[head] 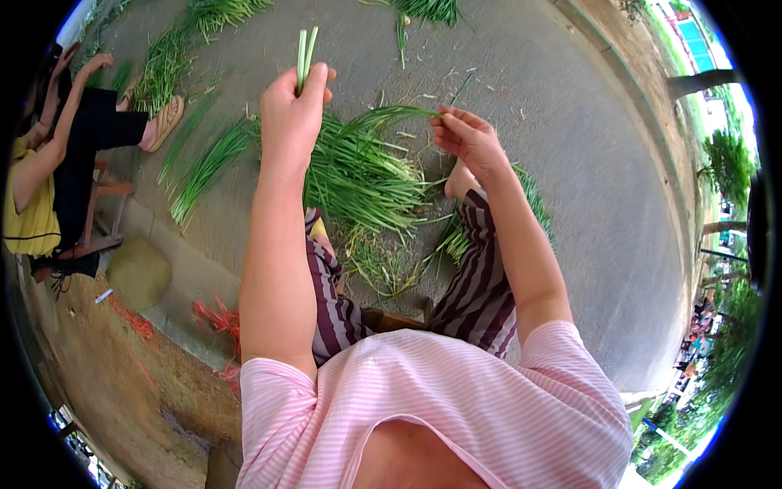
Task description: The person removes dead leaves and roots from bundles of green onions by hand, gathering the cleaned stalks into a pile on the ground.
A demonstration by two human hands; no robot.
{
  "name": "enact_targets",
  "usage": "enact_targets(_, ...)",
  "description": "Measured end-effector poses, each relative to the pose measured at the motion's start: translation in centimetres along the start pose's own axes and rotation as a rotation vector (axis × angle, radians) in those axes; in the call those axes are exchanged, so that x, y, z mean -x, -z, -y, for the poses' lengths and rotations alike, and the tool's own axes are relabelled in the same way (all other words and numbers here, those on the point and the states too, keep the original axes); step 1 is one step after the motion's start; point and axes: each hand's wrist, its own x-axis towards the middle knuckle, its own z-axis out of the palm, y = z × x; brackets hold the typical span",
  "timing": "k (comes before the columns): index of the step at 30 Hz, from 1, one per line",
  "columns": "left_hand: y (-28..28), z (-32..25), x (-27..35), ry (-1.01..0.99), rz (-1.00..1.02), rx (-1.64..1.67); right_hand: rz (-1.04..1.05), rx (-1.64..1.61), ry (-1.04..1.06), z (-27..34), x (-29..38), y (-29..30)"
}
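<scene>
My left hand is raised in front of me, closed around a few chive stalks whose pale cut ends point away from me. My right hand pinches the tips of some long green leaves between thumb and fingers. These leaves arch leftward towards my left wrist; whether they belong to the held stalks is hidden. Below both hands, a large loose pile of chives lies on the pavement between my feet. Yellowed trimmings are scattered closer to me.
Small bundles of chives lie to the left, others farther ahead. A person in yellow sits at left by a wooden stool. Red plastic strips and a round cushion-like pad are near-left. A curb runs along the right.
</scene>
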Motion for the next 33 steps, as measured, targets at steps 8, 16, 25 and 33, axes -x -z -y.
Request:
enact_targets(8, -0.5, -0.9, 0.4, 0.028, -0.013, -0.104, -0.006, -0.456, 0.17, 2.8, -0.4, 3.2)
enact_targets(16, -0.7, -0.6, 0.3, -0.014, -0.002, -0.114, -0.143, -0.736, 0.331, 4.2, -0.4, 4.8)
enact_targets(25, -0.8, 0.0, 0.0, -0.023, 0.008, -0.053, -0.19, -0.693, 0.38, 4.7, 0.4, 5.2)
enact_targets(33, -2.5, -0.5, 1.7, -0.088, 0.397, -0.207, -0.057, 0.377, 0.249, 5.8, 4.6, -3.7)
